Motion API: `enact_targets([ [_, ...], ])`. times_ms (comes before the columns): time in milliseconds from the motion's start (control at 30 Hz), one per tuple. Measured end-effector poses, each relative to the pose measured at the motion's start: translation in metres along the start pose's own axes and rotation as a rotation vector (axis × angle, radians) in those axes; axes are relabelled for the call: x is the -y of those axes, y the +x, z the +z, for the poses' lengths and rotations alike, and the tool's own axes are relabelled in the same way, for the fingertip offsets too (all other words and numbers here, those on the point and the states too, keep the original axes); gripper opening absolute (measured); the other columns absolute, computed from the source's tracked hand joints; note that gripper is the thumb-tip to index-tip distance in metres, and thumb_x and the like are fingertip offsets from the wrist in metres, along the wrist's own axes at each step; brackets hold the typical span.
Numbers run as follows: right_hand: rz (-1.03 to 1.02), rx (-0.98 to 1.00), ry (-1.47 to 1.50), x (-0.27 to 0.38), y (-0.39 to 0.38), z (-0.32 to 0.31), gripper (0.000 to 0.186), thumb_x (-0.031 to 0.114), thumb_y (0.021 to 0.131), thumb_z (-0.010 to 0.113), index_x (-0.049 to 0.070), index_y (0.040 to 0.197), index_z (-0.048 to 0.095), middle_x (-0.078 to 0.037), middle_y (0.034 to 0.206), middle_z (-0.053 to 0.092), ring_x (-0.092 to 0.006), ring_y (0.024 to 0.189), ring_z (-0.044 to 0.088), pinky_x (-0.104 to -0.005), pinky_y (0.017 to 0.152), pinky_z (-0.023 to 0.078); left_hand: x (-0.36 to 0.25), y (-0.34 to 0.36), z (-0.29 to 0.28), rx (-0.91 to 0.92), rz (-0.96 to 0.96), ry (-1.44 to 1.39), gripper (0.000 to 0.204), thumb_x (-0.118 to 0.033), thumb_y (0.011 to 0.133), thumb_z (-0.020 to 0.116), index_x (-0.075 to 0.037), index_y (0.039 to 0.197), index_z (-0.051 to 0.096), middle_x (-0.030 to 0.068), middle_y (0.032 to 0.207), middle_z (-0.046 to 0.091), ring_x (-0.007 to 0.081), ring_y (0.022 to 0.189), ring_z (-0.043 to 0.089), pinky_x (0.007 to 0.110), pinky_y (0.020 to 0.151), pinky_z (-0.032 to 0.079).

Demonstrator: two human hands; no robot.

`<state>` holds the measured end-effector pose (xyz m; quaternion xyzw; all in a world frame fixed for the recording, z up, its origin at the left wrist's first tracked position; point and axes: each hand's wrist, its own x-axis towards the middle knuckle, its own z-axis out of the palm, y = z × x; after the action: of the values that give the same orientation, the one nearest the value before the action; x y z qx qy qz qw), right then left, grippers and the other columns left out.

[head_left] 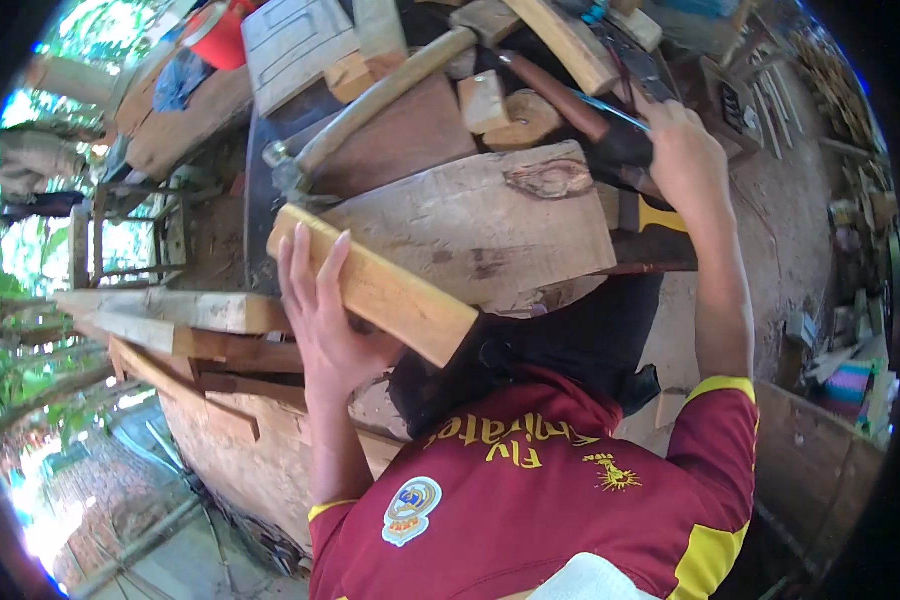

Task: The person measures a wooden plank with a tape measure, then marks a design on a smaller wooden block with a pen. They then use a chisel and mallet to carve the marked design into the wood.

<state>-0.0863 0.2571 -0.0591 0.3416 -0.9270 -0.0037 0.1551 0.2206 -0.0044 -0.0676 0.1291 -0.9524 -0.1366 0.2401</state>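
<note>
Currently: my left fingers (331, 266) hold 1 wooden block (400, 299), tabletop's (261, 215) near-left corner; right fingers' (668, 118) grip, cannot tell.

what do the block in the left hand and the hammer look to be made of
Block in the left hand: likely wood, smooth-looking, varnish unclear; yellow-brown, flat faces. Hammer: handle seemingly wood, dull brown; head probably metal, grey with bright glints.

Wood block (380, 285) held at a crowded counter (260, 240)
The left grip (320, 320) holds it aslant, upper end near the head of a hammer (382, 103); the right grip (685, 155) is beyond a broad, knotted board (460, 230), its hold unclear. A yellow handle (665, 217) lies near the board's right end.
</note>
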Motion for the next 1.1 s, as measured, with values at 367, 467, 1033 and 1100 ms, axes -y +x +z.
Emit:
enact_targets([
  [367, 0.464, -0.266, 0.925, 0.063, -0.099, -0.019, 0.017, 0.014, 0.103, 0.049, -0.001, 0.103, 0.058, -0.014, 0.117, 0.067, -0.0245, 0.109, 0.063, -0.0359, 0.095, 0.047, -0.034, -0.035, 0.032, -0.129, 0.044, -0.058, 0.083, -0.014, 0.055, 0.079, -0.017, 0.135, 0.057, 0.0179, 0.146, 0.043, 0.0409, 0.136, 0.037, 0.066, 0.111, 0.022],
  [467, 0.264, -0.26, 0.993, 0.099, -0.121, 0.011, 0.018, 0.013, 0.105, 0.045, -0.001, 0.108, 0.055, -0.016, 0.122, 0.066, -0.0217, 0.114, 0.061, -0.0344, 0.1, 0.045, -0.036, -0.03, 0.031, -0.122, 0.04, -0.08, 0.082, -0.014, 0.055, 0.079, -0.017, 0.134, 0.058, 0.017, 0.145, 0.044, 0.0409, 0.136, 0.038, 0.068, 0.111, 0.021],
  [1033, 0.346, -0.283, 1.322, 0.094, -0.125, 0.02, 0.027, 0.019, 0.106, 0.044, -0.007, 0.114, 0.045, -0.031, 0.12, 0.063, -0.0304, 0.123, 0.057, -0.0386, 0.109, 0.04, -0.034, -0.029, 0.023, -0.011, 0.026, -0.176, 0.084, -0.016, 0.055, 0.085, -0.019, 0.135, 0.059, 0.0184, 0.149, 0.042, 0.0429, 0.138, 0.037, 0.066, 0.112, 0.024],
  [1100, 0.398, -0.279, 1.41, 0.092, -0.125, 0.017, 0.026, 0.018, 0.106, 0.044, -0.006, 0.115, 0.046, -0.031, 0.12, 0.063, -0.0319, 0.124, 0.057, -0.0412, 0.11, 0.04, -0.027, -0.023, 0.002, 0.15, 0.055, -0.2, 0.089, -0.018, 0.056, 0.087, -0.018, 0.139, 0.056, 0.02, 0.152, 0.039, 0.0427, 0.142, 0.032, 0.062, 0.115, 0.023],
])
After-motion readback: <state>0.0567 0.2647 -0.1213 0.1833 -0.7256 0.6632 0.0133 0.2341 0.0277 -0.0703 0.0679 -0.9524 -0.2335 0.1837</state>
